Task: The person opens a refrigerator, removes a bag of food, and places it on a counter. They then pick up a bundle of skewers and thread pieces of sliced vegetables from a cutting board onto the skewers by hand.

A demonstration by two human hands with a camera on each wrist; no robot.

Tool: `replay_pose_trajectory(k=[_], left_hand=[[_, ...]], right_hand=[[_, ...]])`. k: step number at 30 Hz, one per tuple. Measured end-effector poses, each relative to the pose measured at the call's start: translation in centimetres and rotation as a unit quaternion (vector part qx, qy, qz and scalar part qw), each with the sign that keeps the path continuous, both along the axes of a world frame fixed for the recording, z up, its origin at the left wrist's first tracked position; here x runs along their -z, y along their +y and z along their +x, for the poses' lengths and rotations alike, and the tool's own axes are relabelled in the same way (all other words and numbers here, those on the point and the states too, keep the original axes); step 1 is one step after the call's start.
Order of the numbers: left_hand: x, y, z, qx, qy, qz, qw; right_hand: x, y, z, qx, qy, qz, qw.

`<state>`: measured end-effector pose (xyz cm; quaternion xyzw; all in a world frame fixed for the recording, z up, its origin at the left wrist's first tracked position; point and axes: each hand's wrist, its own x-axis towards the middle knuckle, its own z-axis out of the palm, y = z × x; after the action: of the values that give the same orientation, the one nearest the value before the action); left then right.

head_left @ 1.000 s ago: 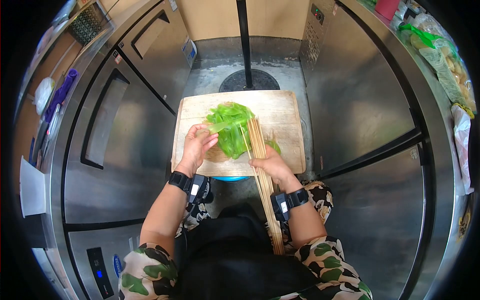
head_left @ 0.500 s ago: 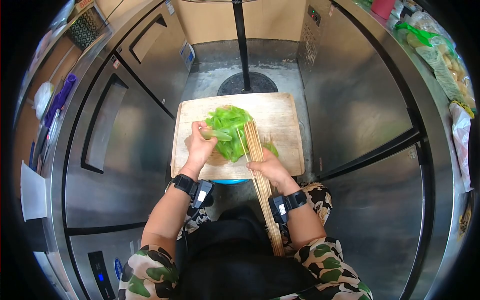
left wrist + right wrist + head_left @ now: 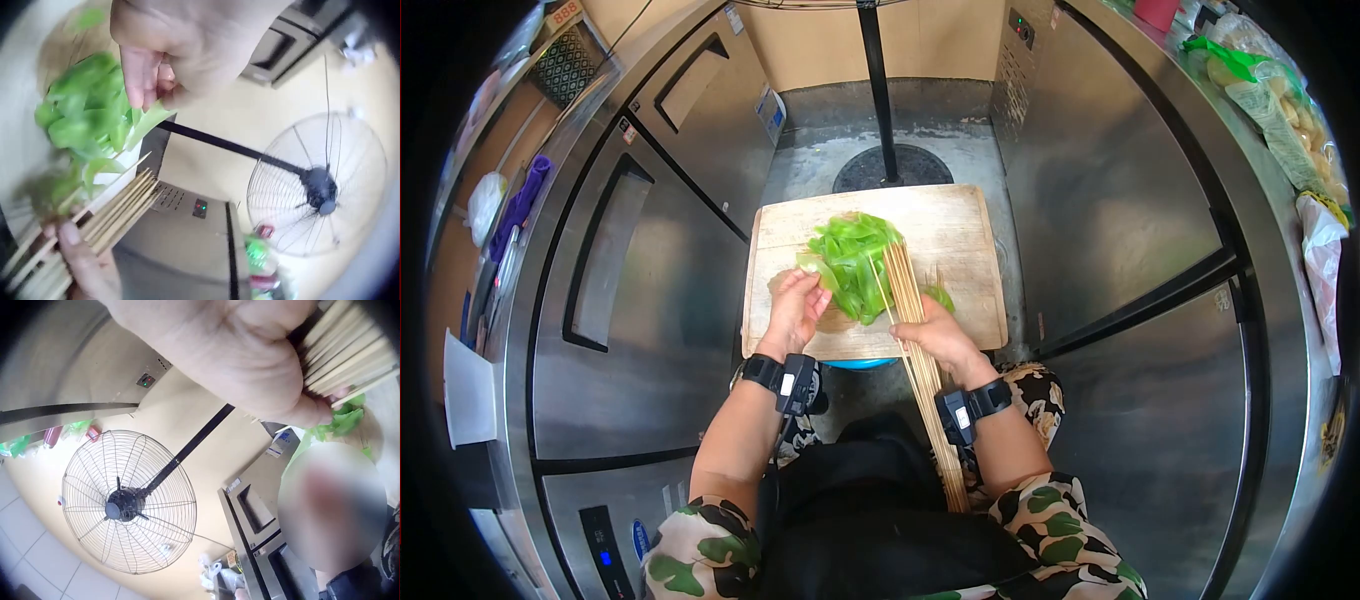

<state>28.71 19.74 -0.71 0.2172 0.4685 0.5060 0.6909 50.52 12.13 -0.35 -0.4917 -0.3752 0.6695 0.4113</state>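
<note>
On a wooden cutting board (image 3: 955, 225) lies a heap of thin green vegetable slices (image 3: 855, 245). At the heap's left edge my left hand (image 3: 795, 312) pinches one pale green slice (image 3: 149, 125) between thumb and fingers. My right hand (image 3: 945, 335) grips a thick bundle of bamboo skewers (image 3: 927, 385), whose tips point away over the board beside the heap. One skewer (image 3: 881, 282) stands apart to the left of the bundle, by the right thumb. A small green piece (image 3: 940, 297) lies behind the right hand. The right fingers are partly hidden under the bundle.
Steel refrigerators (image 3: 640, 260) stand close on the left and right. Something blue (image 3: 860, 364) shows under the board's near edge. Beyond the board rises a black fan pole (image 3: 880, 95) on a round base (image 3: 893, 170). Bagged food (image 3: 1280, 110) lies on the right counter.
The left hand has turned and shifted with a slice, drawing slightly nearer me at the heap's left edge. The right hand keeps its grip on the skewers, nearly still.
</note>
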Motion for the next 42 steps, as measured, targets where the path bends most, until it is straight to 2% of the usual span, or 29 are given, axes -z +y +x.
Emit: replay_pose_trajectory(k=[8,14,20,29,32,38,42], left_hand=[[0.6,0.2,1.5,0.023,-0.07,-0.039,0.997],[0.1,1.9,3.6,0.085,-0.039,0.016,0.995],[-0.3,3.8,3.9,0.09,0.028,0.067,0.993],[-2.9,3.4,4.3,0.094,0.125,0.034,0.987],[-3.9,2.6,4.8,0.078,0.138,0.057,0.986],[-2.2,3.7,3.3,0.179,0.124,0.066,0.974],[-3.3,3.6,2.9,0.209,0.149,0.066,0.964]], right_hand=[[0.3,0.2,0.0,-0.011,0.027,0.017,0.999],[0.2,0.1,0.0,-0.021,0.036,0.027,0.999],[-0.3,0.1,0.1,-0.029,0.042,0.027,0.998],[-0.8,-0.1,-0.1,-0.024,0.064,0.035,0.997],[-0.9,-0.1,-0.1,-0.024,0.056,0.041,0.997],[-1.2,-0.2,-0.1,-0.037,0.056,0.041,0.997],[-0.6,-0.2,-0.1,-0.046,0.066,0.049,0.996]])
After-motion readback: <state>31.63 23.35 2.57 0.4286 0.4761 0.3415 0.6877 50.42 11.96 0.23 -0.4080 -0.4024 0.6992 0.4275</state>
